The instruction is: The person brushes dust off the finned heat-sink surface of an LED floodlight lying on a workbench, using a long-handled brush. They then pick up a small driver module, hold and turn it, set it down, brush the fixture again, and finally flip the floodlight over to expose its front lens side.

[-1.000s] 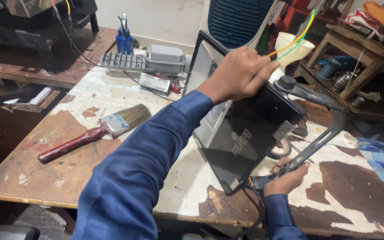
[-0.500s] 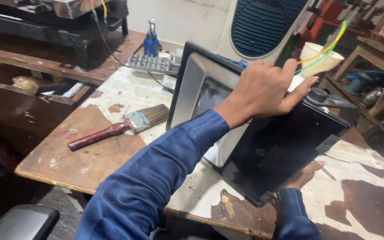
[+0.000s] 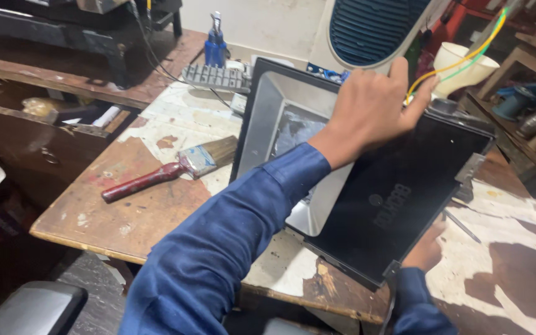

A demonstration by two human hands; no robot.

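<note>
Propping the lower corner of a black floodlight housing [image 3: 398,205], the right hand [image 3: 426,248] sits half hidden beneath it, its grip impossible to tell. The housing stands tilted on the worn table [image 3: 125,217]. Further off, the left hand [image 3: 373,108] lies flat, fingers spread, on its upper edge. A red-handled paintbrush [image 3: 169,170] lies left.

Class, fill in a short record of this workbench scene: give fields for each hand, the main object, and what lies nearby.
Left hand: pressed flat on the top edge of the floodlight
Right hand: at the lamp's lower edge, mostly hidden
Floodlight: black housing, tilted up on the workbench
Wires: yellow and green, by its top
Paintbrush: red handle, lying left of the lamp
</note>
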